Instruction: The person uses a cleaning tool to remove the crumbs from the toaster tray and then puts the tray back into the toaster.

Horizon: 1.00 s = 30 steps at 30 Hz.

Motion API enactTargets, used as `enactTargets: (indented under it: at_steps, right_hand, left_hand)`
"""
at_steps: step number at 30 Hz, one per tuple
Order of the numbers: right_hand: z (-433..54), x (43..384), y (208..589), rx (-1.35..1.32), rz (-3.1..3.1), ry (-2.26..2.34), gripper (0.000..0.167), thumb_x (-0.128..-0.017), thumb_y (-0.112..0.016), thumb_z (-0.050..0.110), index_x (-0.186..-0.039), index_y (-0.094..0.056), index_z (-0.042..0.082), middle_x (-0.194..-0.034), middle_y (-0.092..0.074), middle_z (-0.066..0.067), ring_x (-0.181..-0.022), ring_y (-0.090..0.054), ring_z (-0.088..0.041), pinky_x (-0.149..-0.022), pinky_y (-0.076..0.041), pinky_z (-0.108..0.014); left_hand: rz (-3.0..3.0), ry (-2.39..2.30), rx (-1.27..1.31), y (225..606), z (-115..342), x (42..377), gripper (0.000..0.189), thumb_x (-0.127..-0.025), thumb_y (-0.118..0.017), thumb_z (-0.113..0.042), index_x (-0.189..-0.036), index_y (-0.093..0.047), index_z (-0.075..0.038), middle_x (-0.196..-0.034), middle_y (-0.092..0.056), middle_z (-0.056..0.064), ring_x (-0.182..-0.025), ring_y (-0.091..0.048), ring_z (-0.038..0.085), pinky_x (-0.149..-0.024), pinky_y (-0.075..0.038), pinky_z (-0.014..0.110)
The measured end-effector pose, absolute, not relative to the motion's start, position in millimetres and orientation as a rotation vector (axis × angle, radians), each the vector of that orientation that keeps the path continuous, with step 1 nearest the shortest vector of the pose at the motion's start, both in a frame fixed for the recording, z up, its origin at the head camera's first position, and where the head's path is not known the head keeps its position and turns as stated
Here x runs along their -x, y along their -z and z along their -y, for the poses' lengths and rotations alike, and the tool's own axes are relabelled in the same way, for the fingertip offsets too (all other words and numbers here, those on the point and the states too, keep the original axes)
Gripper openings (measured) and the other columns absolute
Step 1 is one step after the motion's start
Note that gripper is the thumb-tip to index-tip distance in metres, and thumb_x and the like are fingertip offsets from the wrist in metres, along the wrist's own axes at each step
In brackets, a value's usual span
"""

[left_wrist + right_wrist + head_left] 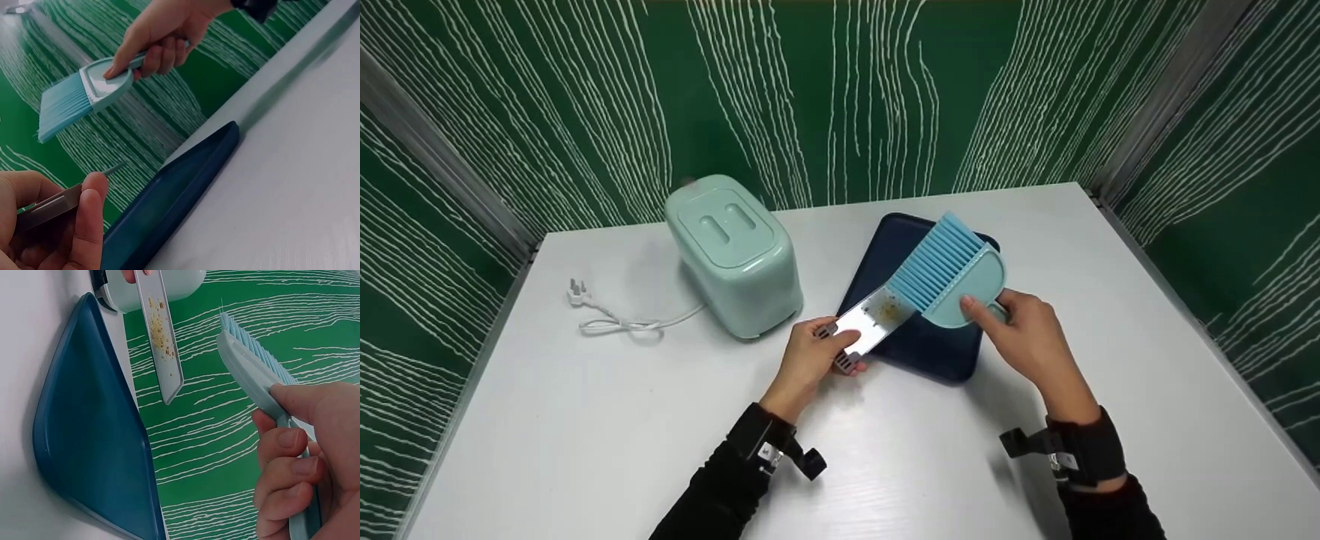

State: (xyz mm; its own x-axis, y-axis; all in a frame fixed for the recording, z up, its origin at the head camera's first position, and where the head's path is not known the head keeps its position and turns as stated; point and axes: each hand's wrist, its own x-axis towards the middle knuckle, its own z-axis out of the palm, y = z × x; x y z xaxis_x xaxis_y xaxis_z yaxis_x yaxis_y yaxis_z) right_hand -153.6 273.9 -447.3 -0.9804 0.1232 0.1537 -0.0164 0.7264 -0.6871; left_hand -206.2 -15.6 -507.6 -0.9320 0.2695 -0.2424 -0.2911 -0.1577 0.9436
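Note:
My left hand (808, 354) grips the grey end of a narrow metal crumb tray (864, 330), thumb on top. Brown and yellow crumbs (160, 332) lie along its far part. With my right hand (1033, 341) I hold a light-blue brush (973, 291) by its handle, thumb pressed on its flat head. In the head view its bristles (64, 104) overlap the far end of the crumb tray; both wrist views show a gap between brush and crumb tray. Both are held above a dark blue tray (941, 352) lying on the table.
A mint-green toaster (739, 259) with a lid over its top stands left of the blue tray. Its white cord (634, 325) and plug (577, 292) lie on the white table (607, 435). Green walls with white streaks (870, 97) enclose the back and sides.

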Motion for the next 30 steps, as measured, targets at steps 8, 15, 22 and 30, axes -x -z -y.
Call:
enactTargets:
  at_steps: [8,15,22,30]
  right_hand:
    - [-274.0,154.4,447.1,0.082,2.743,-1.088,0.047,-0.106,-0.066,0.045,-0.107,-0.077,0.000,-0.077,-0.066,-0.009,-0.069,-0.050,-0.022,-0.065,-0.040,-0.033]
    - [-273.9,155.6,446.6,0.081,2.737,-1.087,0.047,-0.106,-0.066,0.046,-0.109,-0.077,0.001,-0.076,-0.066,-0.009,-0.069,-0.051,-0.021,-0.066,-0.041,-0.033]
    - [-273.2,157.0,445.9,0.087,2.735,-1.101,0.046,-0.105,-0.066,0.047,-0.106,-0.076,0.002,-0.072,-0.059,-0.004,-0.069,-0.050,-0.021,-0.064,-0.039,-0.033]
    - [-271.8,154.6,447.6,0.094,2.744,-1.108,0.046,-0.105,-0.067,0.047,-0.104,-0.076,0.002,-0.069,-0.051,0.000,-0.067,-0.048,-0.021,-0.061,-0.038,-0.032]
  left_hand:
    - [-1.822,-2.146,0.031,507.1,14.2,206.2,0.014,-0.096,-0.076,-0.008,-0.090,-0.065,-0.001,-0.068,-0.067,0.002,-0.050,-0.070,0.011,-0.055,-0.060,0.023]
    - [-1.830,-2.158,0.004,506.2,15.1,205.6,0.019,-0.097,-0.074,-0.008,-0.103,-0.069,0.009,-0.070,-0.070,0.002,-0.050,-0.069,0.010,-0.055,-0.058,0.022]
    - [-1.818,-2.176,-0.006,504.6,15.5,205.5,0.012,-0.098,-0.072,-0.005,-0.097,-0.067,0.006,-0.066,-0.069,0.002,-0.050,-0.069,0.010,-0.053,-0.058,0.021]
    - [-1.829,-2.145,0.011,504.0,14.7,201.3,0.020,-0.096,-0.072,-0.005,-0.083,-0.058,-0.006,-0.062,-0.067,0.003,-0.048,-0.069,0.011,-0.049,-0.057,0.022]
